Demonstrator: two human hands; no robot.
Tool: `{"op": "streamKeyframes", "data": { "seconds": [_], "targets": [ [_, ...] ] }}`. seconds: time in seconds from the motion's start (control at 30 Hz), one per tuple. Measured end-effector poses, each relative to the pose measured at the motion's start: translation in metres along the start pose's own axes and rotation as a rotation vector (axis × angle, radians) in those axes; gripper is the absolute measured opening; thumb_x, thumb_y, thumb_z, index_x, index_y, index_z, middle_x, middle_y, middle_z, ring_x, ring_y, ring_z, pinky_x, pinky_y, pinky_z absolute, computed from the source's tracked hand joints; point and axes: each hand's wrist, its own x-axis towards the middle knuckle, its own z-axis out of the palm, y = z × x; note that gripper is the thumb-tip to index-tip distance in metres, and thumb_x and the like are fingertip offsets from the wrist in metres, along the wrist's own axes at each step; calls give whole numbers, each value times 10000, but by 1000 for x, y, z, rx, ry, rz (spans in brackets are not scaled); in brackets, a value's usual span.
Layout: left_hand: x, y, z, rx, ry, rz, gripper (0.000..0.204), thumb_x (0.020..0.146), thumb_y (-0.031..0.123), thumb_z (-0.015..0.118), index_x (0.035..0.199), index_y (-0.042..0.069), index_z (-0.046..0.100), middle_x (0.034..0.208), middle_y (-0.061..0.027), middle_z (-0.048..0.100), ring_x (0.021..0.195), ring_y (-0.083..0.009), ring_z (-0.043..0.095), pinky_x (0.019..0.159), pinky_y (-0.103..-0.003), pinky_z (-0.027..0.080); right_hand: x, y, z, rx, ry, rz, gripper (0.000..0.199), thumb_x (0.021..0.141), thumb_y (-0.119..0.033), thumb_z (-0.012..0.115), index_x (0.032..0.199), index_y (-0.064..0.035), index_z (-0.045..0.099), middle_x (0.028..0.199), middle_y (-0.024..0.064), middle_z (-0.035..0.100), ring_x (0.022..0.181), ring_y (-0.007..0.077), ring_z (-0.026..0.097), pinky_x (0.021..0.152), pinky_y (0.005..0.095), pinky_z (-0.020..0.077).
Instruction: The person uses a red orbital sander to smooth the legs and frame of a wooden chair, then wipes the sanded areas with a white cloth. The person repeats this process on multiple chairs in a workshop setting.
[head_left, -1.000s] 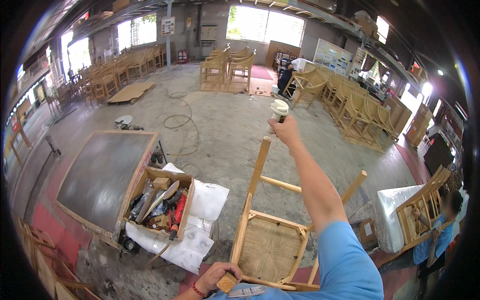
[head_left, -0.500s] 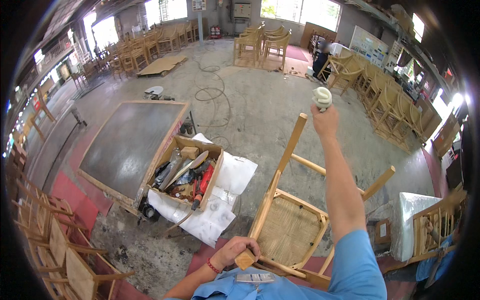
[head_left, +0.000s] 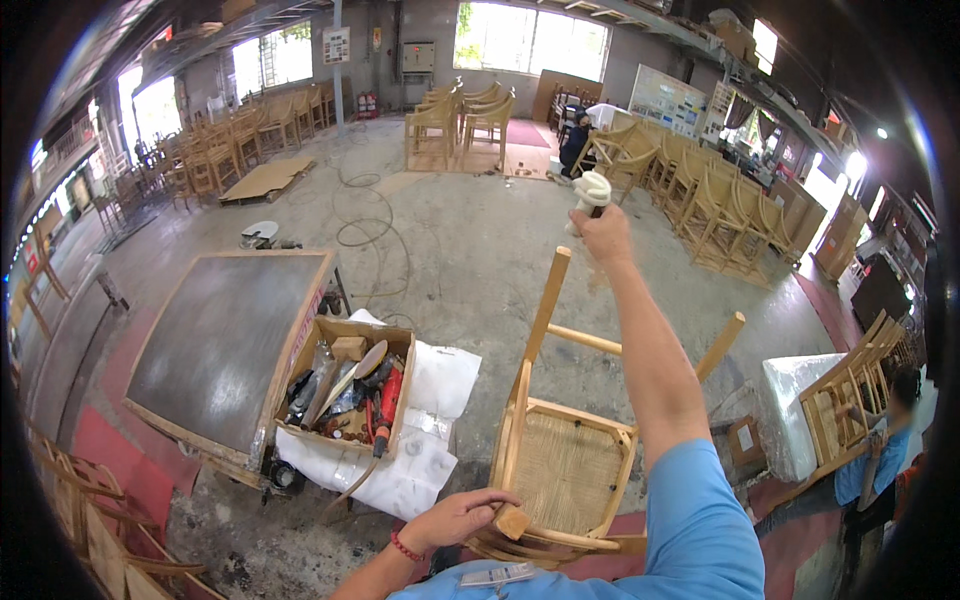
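In my raised right hand (head_left: 605, 235) is a white spiral light bulb (head_left: 592, 190), held out over the floor with its coil upward. Below that arm stands a tipped-over wooden chair (head_left: 543, 318), a leg pointing away from me. The underside of its woven seat (head_left: 570, 470) shows. Close to my body, my left hand (head_left: 455, 520) is on the square end of a chair frame piece (head_left: 512, 520). Its fingers lie straighter along the wood, with the thumb side against it. My right forearm hides part of the chair's right side.
Left of the chair, a box of tools (head_left: 345, 385) stands on white sheeting (head_left: 440, 390) beside a dark-topped table (head_left: 230, 330). A hose (head_left: 375, 235) lies on the floor. Rows of chairs (head_left: 700, 200) stand around. One person (head_left: 885, 450) is at the right, another (head_left: 575, 145) farther back.
The whole view has shifted, putting most things farther left and the windows lower. My left fingers have loosened and straightened on the wood. The bulb, still in my right hand, has tilted somewhat.
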Motion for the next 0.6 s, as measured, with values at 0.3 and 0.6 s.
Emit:
{"op": "streamKeyframes", "data": {
  "seconds": [0.3,0.6],
  "targets": [
    [-62,-35,21,167,669,-161,267,977,232,581,1055,-6,675,956,-47,690,927,-123,614,847,-285,496,10,23,36,-380,31,-26,307,773,-176,719,1026,-6,686,974,218,689,939,385,661,813,438,521],
    [-17,7,-31,-183,872,136,361,1030,388,479,1163,62,560,901,-37,618,756,-90,603,633,-228,512,-243,-62,58,140,-260,-538,370,751,-3,698,1117,-51,669,1192,135,603,1053,313,623,909,381,496]
  ]
}}
